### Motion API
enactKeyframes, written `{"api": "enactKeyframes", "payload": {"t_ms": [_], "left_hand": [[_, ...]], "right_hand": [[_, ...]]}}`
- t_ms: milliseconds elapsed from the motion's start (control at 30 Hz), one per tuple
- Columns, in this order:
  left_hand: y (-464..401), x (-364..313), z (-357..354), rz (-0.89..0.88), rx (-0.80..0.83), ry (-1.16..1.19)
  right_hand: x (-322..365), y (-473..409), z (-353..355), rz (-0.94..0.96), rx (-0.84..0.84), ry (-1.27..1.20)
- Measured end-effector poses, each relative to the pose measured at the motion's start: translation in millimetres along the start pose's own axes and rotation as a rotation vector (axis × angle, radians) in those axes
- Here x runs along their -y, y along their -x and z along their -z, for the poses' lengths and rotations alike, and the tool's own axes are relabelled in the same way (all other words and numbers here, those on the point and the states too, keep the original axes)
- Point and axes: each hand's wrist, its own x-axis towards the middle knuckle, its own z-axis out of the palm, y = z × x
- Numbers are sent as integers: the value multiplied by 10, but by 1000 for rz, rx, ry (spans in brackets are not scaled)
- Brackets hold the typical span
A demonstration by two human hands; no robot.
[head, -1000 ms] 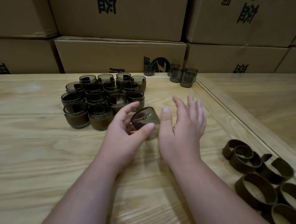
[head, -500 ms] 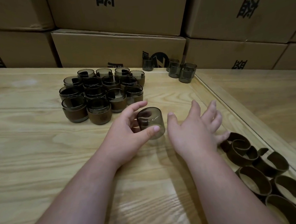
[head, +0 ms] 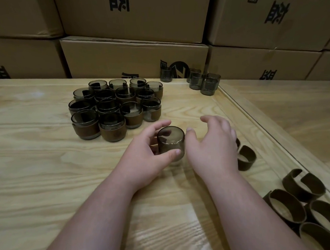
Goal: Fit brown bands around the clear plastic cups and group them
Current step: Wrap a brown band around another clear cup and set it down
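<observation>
Fifteen banded cups (head: 110, 125) grouped, left hand (head: 143, 158) gripping one bare cup (head: 171, 142)

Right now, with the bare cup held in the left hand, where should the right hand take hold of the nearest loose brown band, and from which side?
Take the nearest band by its curved wall, opposite the open gap, coming down from above. It lies flat on the table just right of the right hand, apart from the other bands. The left hand grips the bare cup.
</observation>
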Motion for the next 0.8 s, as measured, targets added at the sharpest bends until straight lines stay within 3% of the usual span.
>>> {"api": "enactKeyframes", "payload": {"t_ms": [100,200,433,533,667,800], "left_hand": [[-1,4,-10,17,11,-91],[-6,21,-11,25,27,-147],[-29,41,0,14,26,-206],[-24,31,-6,24,23,-203],[-23,31,-11,44,23,-197],[-25,32,-10,44,23,-196]], "right_hand": [[-9,-14,9,-49,-41,76],[-50,-44,24,-134,58,192],[0,-14,-5,59,126,90],[-42,-49,22,-25,62,208],[-117,-86,59,-169,190,292],[-124,-112,45,-146,157,301]]}}
